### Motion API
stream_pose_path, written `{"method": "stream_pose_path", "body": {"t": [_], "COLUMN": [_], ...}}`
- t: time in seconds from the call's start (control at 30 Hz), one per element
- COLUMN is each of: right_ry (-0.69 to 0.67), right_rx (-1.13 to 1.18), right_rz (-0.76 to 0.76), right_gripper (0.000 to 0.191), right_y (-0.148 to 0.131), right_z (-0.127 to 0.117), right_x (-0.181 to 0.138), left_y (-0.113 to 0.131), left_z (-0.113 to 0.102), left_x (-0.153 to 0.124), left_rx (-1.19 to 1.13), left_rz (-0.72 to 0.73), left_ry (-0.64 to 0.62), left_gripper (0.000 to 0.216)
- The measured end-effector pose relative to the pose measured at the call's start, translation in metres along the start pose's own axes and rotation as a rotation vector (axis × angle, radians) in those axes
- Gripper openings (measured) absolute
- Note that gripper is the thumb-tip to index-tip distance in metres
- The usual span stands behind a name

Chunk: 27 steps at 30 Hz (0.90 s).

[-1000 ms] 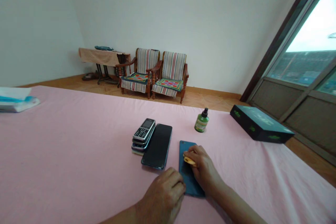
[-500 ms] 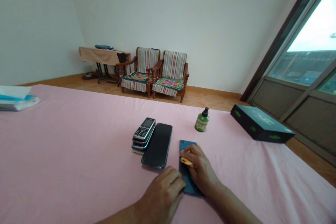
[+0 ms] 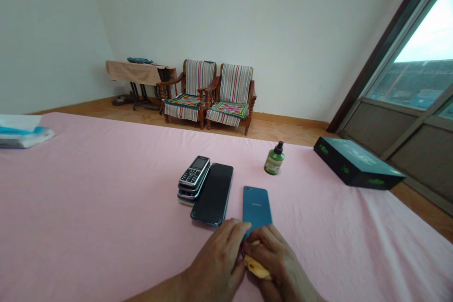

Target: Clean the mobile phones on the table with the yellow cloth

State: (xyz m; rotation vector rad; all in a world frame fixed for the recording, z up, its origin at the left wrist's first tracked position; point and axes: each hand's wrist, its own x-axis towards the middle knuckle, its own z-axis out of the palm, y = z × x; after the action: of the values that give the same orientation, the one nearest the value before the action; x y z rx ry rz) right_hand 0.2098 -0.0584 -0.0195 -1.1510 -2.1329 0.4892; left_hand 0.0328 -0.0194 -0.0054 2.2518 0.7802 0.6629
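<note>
Our blue phone [image 3: 256, 205] lies on the pink sheet [image 3: 106, 207], its near end under our hands: the right hand [image 3: 279, 255] clutches a yellow cloth [image 3: 257, 268], the left hand [image 3: 220, 255] has fingertips at the phone's left edge, gripping or not we cannot tell. If we rub hard with that edge loosely held, it could skid into the black phone [image 3: 214, 193] and jolt the stack [image 3: 194, 177] beside that. We see lettering on the blue phone's back and the box [image 3: 357, 163], too unclear to read.

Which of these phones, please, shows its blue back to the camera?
The blue phone, partly covered by the right hand. Its back faces up, while the black phone and the keypad phone topping the stack show their screens.
</note>
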Motion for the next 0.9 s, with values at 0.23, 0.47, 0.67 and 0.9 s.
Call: {"method": "stream_pose_path", "body": {"t": [0.23,0.47,0.67,0.9], "right_ry": [-0.037,-0.059,-0.074,-0.102], "right_rx": [-0.006,-0.079,-0.049,-0.004], "right_rz": [-0.061,-0.068,-0.018,-0.045], "right_gripper": [0.04,0.034,0.034,0.035], "right_y": [0.008,0.023,0.008,-0.001], "right_z": [-0.005,-0.021,-0.014,-0.008], "right_x": [-0.011,-0.032,-0.018,-0.005], "left_y": [0.002,-0.003,0.003,0.004], "left_z": [-0.002,0.002,-0.001,-0.002], "left_x": [0.002,0.0,0.003,0.004], "left_rx": [0.048,0.078,0.059,0.047], "left_rz": [0.021,0.079,0.036,0.01], "left_ry": [-0.001,0.052,0.03,0.0], "left_gripper": [0.032,0.034,0.029,0.033]}}
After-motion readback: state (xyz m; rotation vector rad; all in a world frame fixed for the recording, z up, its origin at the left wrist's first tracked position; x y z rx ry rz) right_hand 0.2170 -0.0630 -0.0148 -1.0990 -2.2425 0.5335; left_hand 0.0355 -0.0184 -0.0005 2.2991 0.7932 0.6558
